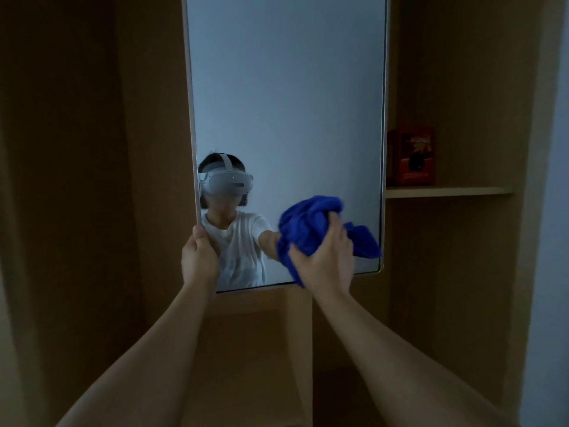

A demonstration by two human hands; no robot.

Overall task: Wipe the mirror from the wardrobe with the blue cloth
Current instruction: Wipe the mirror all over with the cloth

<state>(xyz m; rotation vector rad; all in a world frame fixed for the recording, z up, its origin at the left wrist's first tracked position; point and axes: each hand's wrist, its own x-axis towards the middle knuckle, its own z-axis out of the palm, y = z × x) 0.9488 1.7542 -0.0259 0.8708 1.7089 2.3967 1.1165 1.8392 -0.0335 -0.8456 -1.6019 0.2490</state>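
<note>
A tall mirror [286, 87] with a thin pale frame stands out from the brown wardrobe, filling the upper middle of the head view. My left hand [198, 257] grips its lower left edge, thumb on the frame. My right hand [323, 257] holds a bunched blue cloth [311, 226] pressed against the glass near the lower right corner. One end of the cloth hangs to the right by the frame. The glass reflects a person in a white shirt wearing a headset.
A wooden shelf [446, 191] sits right of the mirror with a red box [411, 157] on it. Brown wardrobe panels [92, 180] surround the mirror on the left and below. A pale wall strip [557, 180] shows at the far right.
</note>
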